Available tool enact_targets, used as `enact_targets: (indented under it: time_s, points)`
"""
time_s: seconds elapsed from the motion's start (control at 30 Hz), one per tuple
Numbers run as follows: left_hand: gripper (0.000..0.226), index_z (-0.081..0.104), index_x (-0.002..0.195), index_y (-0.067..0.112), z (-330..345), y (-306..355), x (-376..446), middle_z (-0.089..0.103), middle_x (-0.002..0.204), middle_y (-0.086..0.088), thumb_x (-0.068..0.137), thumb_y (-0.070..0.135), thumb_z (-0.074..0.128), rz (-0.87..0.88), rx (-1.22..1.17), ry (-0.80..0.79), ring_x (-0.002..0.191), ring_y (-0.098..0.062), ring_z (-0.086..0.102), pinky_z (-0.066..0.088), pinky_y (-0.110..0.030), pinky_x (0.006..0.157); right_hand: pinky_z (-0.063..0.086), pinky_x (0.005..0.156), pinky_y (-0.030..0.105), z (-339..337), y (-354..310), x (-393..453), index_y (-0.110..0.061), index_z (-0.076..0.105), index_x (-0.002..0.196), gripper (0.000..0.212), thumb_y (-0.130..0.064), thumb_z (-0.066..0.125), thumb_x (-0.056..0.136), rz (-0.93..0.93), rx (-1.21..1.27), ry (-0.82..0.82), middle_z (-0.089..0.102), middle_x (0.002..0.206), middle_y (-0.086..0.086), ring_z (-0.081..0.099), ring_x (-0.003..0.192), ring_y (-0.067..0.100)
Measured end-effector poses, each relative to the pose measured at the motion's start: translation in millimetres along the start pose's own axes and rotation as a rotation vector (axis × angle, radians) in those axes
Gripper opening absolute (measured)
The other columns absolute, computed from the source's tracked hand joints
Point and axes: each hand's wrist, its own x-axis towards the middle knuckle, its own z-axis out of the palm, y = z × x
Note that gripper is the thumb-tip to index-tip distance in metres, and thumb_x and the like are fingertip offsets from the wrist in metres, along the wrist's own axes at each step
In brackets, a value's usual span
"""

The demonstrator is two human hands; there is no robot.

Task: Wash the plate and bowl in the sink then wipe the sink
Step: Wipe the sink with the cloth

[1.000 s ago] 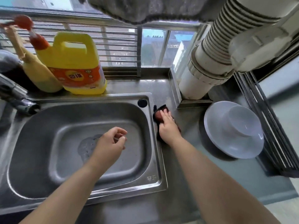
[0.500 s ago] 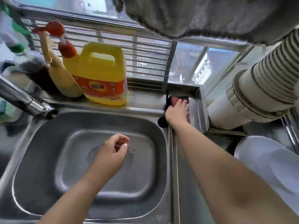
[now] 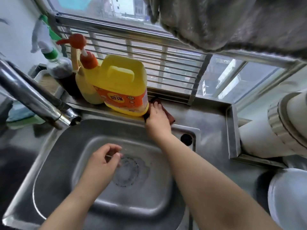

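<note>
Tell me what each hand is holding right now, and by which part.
The right hand presses flat on top of the dark red cloth on the ledge beside the yellow jug. The left hand hangs loosely curled over the sink, holding nothing.

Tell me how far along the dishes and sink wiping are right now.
Washing looks done: the sink basin holds no dishes, and white dishware sits on the counter at right. In hand: the right hand presses a dark red cloth on the ledge beside the yellow jug. Left: wiping elsewhere, possibly the basin.
</note>
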Motion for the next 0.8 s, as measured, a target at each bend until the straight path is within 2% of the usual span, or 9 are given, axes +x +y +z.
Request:
enact_targets:
  time_s: [0.07,0.13,0.2,0.27,0.37,0.47,0.57,0.7,0.8]
  points:
    - [0.02,0.061,0.088,0.023,-5,-3,0,0.067,0.086,-0.002,0.091,0.004,0.056,-0.011,-0.022,-0.002,0.074,-0.02,0.065,0.048,-0.025,0.064,0.01,0.116,0.028,-11,29,-17,-0.013,0.033,0.146,0.054,-0.014,0.042,0.092,-0.059,-0.025,0.048,0.023,0.156,0.009,0.019,0.144,0.021]
    - [0.021,0.059,0.091,0.024,-11,-3,2,0.066,0.092,-0.003,0.091,0.004,0.056,-0.008,-0.057,0.007,0.075,-0.021,0.064,0.047,-0.023,0.062,0.009,0.116,0.027,-18,57,-38,-0.009,0.034,0.145,0.053,-0.013,0.043,0.093,0.049,-0.055,0.166,0.026,0.154,0.012,0.022,0.143,0.022]
    - [0.028,0.055,0.11,0.029,-18,2,10,0.061,0.108,0.003,0.092,0.007,0.055,0.035,-0.044,0.0,0.083,-0.011,0.061,0.044,-0.019,0.064,0.004,0.116,0.03,-15,67,-54,-0.006,0.028,0.147,0.053,-0.01,0.039,0.096,0.196,-0.079,0.25,0.021,0.155,0.014,0.017,0.144,0.025]
    - [0.052,0.038,0.135,0.04,-25,12,22,0.048,0.123,0.016,0.094,0.013,0.054,0.104,-0.003,-0.042,0.097,-0.001,0.054,0.041,-0.016,0.07,0.0,0.117,0.031,-6,57,-59,-0.006,0.022,0.148,0.055,-0.002,0.034,0.094,0.243,-0.064,0.256,0.016,0.157,0.014,0.01,0.146,0.024]
    - [0.07,0.017,0.144,0.051,-29,35,44,0.036,0.14,0.018,0.094,0.019,0.054,0.174,-0.01,-0.071,0.116,-0.006,0.048,0.043,-0.029,0.094,-0.007,0.116,0.025,9,25,-64,-0.011,0.018,0.15,0.067,0.01,0.034,0.089,0.115,0.004,0.216,0.012,0.158,0.006,0.001,0.147,0.018]
    - [0.073,0.015,0.149,0.04,-27,48,62,0.032,0.15,0.006,0.092,0.018,0.055,0.222,0.016,-0.056,0.129,-0.017,0.042,0.038,-0.037,0.107,-0.008,0.114,0.022,26,-8,-63,-0.015,0.015,0.151,0.068,0.009,0.038,0.092,-0.03,0.051,0.146,0.006,0.159,-0.002,-0.005,0.146,0.013]
    - [0.072,0.015,0.15,0.037,-26,48,69,0.037,0.147,0.002,0.092,0.017,0.054,0.191,0.008,-0.085,0.129,-0.022,0.044,0.039,-0.045,0.107,-0.01,0.114,0.024,43,-30,-51,-0.011,0.009,0.151,0.071,0.012,0.037,0.09,0.011,0.08,0.174,0.002,0.159,0.004,-0.009,0.146,0.017]
    - [0.067,0.021,0.15,0.029,-29,46,72,0.04,0.145,0.007,0.094,0.008,0.052,0.223,-0.033,-0.102,0.122,-0.012,0.048,0.041,-0.027,0.099,-0.002,0.12,0.032,65,-41,-55,-0.01,0.01,0.15,0.073,0.013,0.041,0.088,-0.024,0.113,0.238,0.001,0.158,0.002,-0.017,0.14,0.01]
    - [0.064,0.026,0.148,0.028,-28,47,75,0.044,0.141,0.008,0.093,0.004,0.052,0.217,-0.054,-0.094,0.115,-0.009,0.05,0.04,-0.021,0.093,-0.006,0.116,0.027,72,-49,-55,-0.009,0.02,0.149,0.068,0.008,0.047,0.089,-0.224,0.089,0.132,0.006,0.157,0.003,-0.012,0.141,0.015]
